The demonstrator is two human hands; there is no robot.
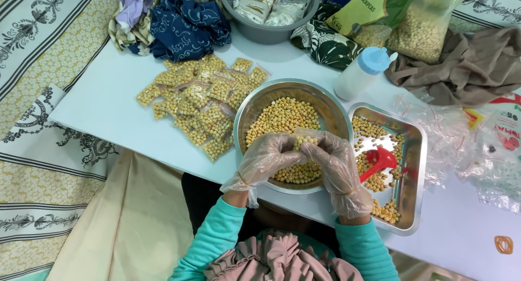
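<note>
Hands: left hand and right hand, both in clear plastic gloves, meet fingertip to fingertip above the round steel bowl.
Grip: both hands are pinched together on a small clear packet of yellow chickpeas, held just over the bowl's contents.
Bowl: holds loose yellow chickpeas and sits on the white table.
Tray: rectangular steel tray, just right of the bowl, carries scattered chickpeas and a red plastic scoop.
Filled packets: pile of small sealed chickpea packets lies left of the bowl.
Empty bags: clear plastic bags lie right of the tray.
Bottle: white bottle with blue cap lies tilted behind the bowl.
</note>
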